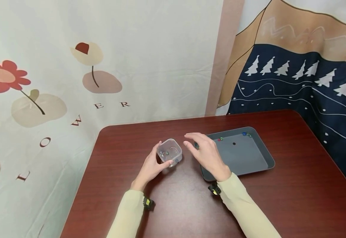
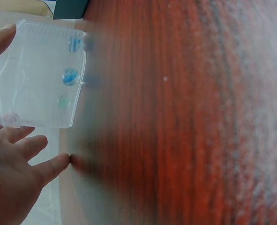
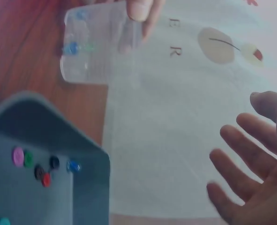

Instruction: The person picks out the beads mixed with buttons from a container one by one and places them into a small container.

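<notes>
We have the clear plastic box point(image 1: 173, 150) in our left grip point(image 1: 150, 167): thumb on its near side, fingers round the left side, mouth facing up. Can't tell whether its base touches the counter point(image 1: 173, 208). Inside it, ahead of the left grip's palm, we see a blue bead point(image 2: 70, 76) and a pale green bead point(image 2: 62, 101) near the base, blurry through the plastic.

Right grip point(image 1: 205, 150) is relaxed and free, fingers slightly bent and spread. We have it right of the box, near but apart, with the hand above the left edge of the grey tray point(image 1: 244, 157).

Tray lies on the counter, extending right of the right grip. Just past that grip's knuckles: a red piece point(image 1: 219, 139) with a green piece point(image 1: 221, 138) beside it. Further right of it, a dark piece point(image 1: 234, 143). Farthest from it, by the tray's far wall, a blue piece point(image 1: 244, 134). From the right wrist we also get a pink piece point(image 3: 18, 156) in the tray.

Behind each grip: pale yellow sleeve point(image 1: 247, 205), black wrist unit point(image 1: 214, 189). Beyond both grips, past the counter: pale cloth point(image 1: 161, 66) with flowers and letters; further right, navy cloth point(image 1: 280, 87) with white trees.
</notes>
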A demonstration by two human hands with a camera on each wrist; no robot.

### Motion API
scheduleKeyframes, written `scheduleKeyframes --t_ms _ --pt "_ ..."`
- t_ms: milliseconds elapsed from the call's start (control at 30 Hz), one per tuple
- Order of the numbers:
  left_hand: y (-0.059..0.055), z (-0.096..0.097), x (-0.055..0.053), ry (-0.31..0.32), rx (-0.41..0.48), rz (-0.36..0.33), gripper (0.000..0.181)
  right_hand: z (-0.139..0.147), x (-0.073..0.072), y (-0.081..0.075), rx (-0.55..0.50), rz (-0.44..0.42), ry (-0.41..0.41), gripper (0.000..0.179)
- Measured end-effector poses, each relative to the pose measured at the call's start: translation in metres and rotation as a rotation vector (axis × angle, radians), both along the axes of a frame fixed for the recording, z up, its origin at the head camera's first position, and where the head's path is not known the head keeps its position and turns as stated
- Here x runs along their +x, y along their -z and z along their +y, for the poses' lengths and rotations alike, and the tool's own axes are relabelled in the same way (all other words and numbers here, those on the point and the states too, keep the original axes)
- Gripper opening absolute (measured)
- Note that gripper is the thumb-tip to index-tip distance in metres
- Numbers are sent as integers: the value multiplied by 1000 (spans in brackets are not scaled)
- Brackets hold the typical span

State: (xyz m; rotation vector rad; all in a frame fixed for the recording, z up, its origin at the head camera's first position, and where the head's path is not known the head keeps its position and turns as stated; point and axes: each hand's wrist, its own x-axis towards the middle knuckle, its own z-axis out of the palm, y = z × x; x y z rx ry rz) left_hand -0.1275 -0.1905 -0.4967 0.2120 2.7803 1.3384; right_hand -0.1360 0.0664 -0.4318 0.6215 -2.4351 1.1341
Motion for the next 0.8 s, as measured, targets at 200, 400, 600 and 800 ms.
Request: scheduleKeyframes --t_ms 200,400,600,800 --pt "-1 0 1 -9 -3 -9 101 24 5 -6 -31 -15 42 32" --pt "-1 1 2 -19 -8 -15 101 49 5 -4 -31 -87 86 41" --pt "-1 1 2 -14 -10 1 101 73 5 4 -22 -148 135 49" --pt "-1 1 2 -14 -7 1 101 95 3 12 12 -204 178 57"
